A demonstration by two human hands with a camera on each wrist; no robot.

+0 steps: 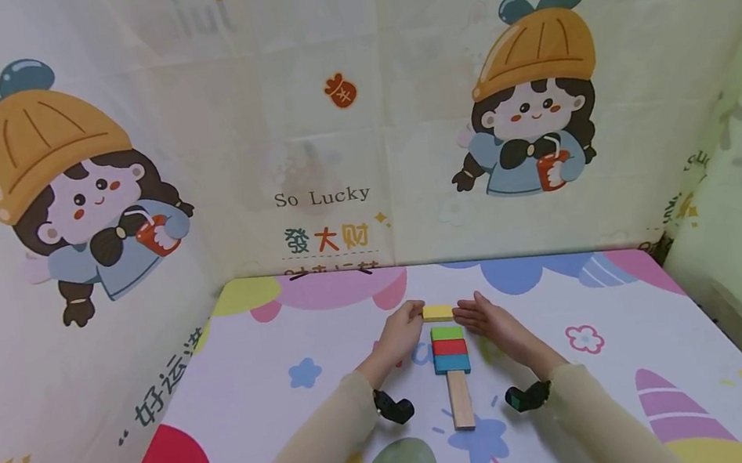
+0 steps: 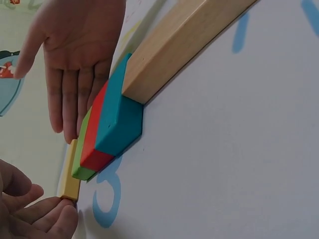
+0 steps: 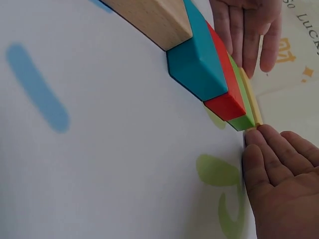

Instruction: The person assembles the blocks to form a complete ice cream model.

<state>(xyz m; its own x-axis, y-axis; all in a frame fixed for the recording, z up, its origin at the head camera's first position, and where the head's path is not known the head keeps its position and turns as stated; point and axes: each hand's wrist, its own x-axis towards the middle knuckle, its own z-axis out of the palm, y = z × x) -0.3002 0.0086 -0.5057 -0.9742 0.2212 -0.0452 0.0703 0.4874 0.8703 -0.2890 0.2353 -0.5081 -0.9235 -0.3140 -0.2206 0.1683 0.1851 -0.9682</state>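
A yellow block [image 1: 438, 313] lies crosswise at the far end of a row of blocks, with a small gap before the green block [image 1: 447, 332]. My left hand [image 1: 402, 331] touches its left end with the fingertips. At its other end are the straight fingers of my right hand [image 1: 496, 325], palm facing inward. Behind the green block, toward me, a red block [image 3: 227, 82] and a blue block [image 2: 119, 124] lie side by side in contact. A long plain wooden block [image 1: 461, 401] runs lengthwise from the blue one toward me.
A white cloth [image 1: 349, 329] with coloured prints covers the table. Printed cloth walls [image 1: 401, 140] rise at the back and both sides. Each wrist carries a black camera, one on the left [image 1: 394, 407] and one on the right [image 1: 528, 397].
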